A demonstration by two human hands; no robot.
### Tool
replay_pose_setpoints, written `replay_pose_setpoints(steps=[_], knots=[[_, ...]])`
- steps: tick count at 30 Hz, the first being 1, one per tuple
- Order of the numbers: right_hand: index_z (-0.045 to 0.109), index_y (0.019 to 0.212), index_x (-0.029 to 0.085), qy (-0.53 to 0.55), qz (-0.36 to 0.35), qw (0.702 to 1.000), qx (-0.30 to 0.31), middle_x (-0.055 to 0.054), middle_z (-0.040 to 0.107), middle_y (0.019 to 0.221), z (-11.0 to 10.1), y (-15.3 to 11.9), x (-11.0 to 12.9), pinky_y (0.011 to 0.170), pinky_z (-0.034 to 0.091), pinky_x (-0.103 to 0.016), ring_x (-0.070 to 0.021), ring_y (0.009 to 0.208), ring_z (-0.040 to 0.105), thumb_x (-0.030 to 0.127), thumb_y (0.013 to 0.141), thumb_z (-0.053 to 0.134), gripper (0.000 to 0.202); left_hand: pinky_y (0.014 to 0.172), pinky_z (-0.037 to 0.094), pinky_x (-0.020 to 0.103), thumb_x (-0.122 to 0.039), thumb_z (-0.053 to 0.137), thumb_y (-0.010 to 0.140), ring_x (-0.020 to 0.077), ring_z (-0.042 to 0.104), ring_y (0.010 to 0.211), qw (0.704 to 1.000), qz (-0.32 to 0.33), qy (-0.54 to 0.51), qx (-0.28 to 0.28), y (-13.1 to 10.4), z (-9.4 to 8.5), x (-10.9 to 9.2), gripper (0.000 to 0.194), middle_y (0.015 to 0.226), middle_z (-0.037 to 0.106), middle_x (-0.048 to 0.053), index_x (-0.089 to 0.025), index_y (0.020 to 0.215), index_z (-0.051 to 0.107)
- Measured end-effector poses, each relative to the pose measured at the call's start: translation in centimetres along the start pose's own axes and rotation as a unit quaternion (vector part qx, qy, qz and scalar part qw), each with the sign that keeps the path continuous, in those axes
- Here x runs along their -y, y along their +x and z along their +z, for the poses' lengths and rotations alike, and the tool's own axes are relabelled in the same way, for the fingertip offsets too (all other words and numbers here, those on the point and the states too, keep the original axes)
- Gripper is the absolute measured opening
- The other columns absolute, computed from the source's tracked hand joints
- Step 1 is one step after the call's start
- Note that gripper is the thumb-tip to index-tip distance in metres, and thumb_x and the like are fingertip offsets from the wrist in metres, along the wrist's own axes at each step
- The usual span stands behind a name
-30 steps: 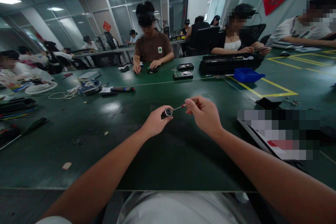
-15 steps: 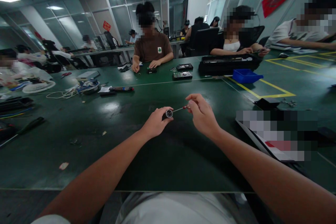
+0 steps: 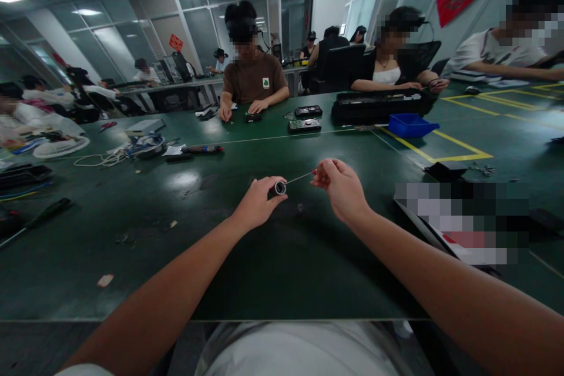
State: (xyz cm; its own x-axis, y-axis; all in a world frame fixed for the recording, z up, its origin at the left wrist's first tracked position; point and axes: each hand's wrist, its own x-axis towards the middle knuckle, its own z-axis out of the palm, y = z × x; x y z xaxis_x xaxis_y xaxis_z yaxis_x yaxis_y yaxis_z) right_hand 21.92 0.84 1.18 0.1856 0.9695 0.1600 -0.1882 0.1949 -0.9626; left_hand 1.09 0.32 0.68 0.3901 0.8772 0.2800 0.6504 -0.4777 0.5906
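Note:
My left hand (image 3: 258,202) is closed around a short black tube (image 3: 280,188) with a silvery rim; its round end faces me and looks hollow and dark inside. In my right hand (image 3: 343,191), pinched between thumb and fingers, is a thin screwdriver (image 3: 300,177) with a reddish handle mostly covered by the fingers. Its slim metal shaft points left to the tube's rim; whether the tip touches is unclear. Below the gap between both hands, a small clear round piece (image 3: 300,207) shows on or just above the green table (image 3: 304,270).
A pixelated tray-like object (image 3: 453,229) lies to the right, near a blue bin (image 3: 412,125). A long dark tool (image 3: 200,149) and tangled cables (image 3: 147,145) lie to the left. Across the table, a person in a brown shirt (image 3: 254,79) handles a small black part (image 3: 253,117).
A small clear round piece has appeared below the hands, and the tube's end now looks hollow instead of filled. My right hand's fingers have curled in more around the screwdriver.

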Motion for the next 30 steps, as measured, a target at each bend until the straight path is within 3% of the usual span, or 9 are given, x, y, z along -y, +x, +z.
replay_pose_setpoints(steps=[6,9,15,21,26,30], knots=[[0.059,0.088,0.023,-0.058,-0.068,0.996,-0.010,-0.002,0.064,0.080,0.2,-0.7,0.6,0.067,0.052,-0.032,-0.0148,0.070,0.059,0.043,0.093,0.054,0.022,0.097,0.044,0.040,-0.028,0.066,0.088,0.0240,0.058,0.105,1.000,-0.008,0.002,-0.014,0.0,0.1,0.0,0.023,0.114,0.063,0.007,-0.019,0.109,0.064],[0.059,0.088,0.023,-0.064,-0.084,0.994,-0.023,-0.002,0.064,0.080,0.2,-0.8,0.9,0.066,0.051,-0.031,-0.0147,0.070,0.059,0.042,0.093,0.053,0.020,0.098,0.045,0.039,-0.024,0.065,0.087,0.0243,0.058,0.108,1.000,-0.009,-0.001,-0.009,0.1,0.2,0.2,0.028,0.118,0.063,0.008,-0.019,0.115,0.062],[0.058,0.092,0.024,-0.066,-0.126,0.989,-0.024,-0.001,0.064,0.080,0.0,-1.0,1.2,0.067,0.050,-0.031,-0.0148,0.070,0.060,0.043,0.095,0.052,0.021,0.097,0.045,0.041,-0.026,0.055,0.093,0.0264,0.057,0.114,0.998,-0.018,-0.007,0.066,-0.1,0.3,-0.9,0.036,0.126,0.060,0.011,-0.020,0.128,0.054],[0.059,0.092,0.024,-0.075,-0.138,0.988,-0.010,-0.001,0.063,0.080,-0.2,-1.0,1.3,0.067,0.049,-0.032,-0.0152,0.069,0.060,0.043,0.096,0.051,0.021,0.076,0.047,0.037,-0.041,0.064,0.088,0.0265,0.062,0.090,0.987,0.008,0.090,0.130,0.5,0.9,-2.6,0.029,0.102,0.067,0.009,-0.021,0.108,0.064],[0.059,0.092,0.024,-0.065,-0.135,0.989,-0.005,-0.001,0.063,0.079,-0.1,-1.0,1.4,0.067,0.049,-0.032,-0.0152,0.069,0.059,0.043,0.095,0.052,0.020,0.075,0.046,0.036,-0.042,0.055,0.092,0.0282,0.063,0.095,0.972,0.042,0.162,0.164,1.1,2.2,-3.3,0.034,0.109,0.066,0.009,-0.025,0.121,0.064],[0.059,0.092,0.023,-0.062,-0.124,0.990,-0.004,-0.001,0.063,0.079,0.0,-1.0,1.6,0.066,0.049,-0.032,-0.0151,0.069,0.059,0.042,0.095,0.052,0.020,0.074,0.046,0.034,-0.039,0.053,0.093,0.0271,0.063,0.092,0.963,0.064,0.185,0.184,1.6,2.8,-3.3,0.028,0.106,0.065,0.009,-0.027,0.112,0.070]])
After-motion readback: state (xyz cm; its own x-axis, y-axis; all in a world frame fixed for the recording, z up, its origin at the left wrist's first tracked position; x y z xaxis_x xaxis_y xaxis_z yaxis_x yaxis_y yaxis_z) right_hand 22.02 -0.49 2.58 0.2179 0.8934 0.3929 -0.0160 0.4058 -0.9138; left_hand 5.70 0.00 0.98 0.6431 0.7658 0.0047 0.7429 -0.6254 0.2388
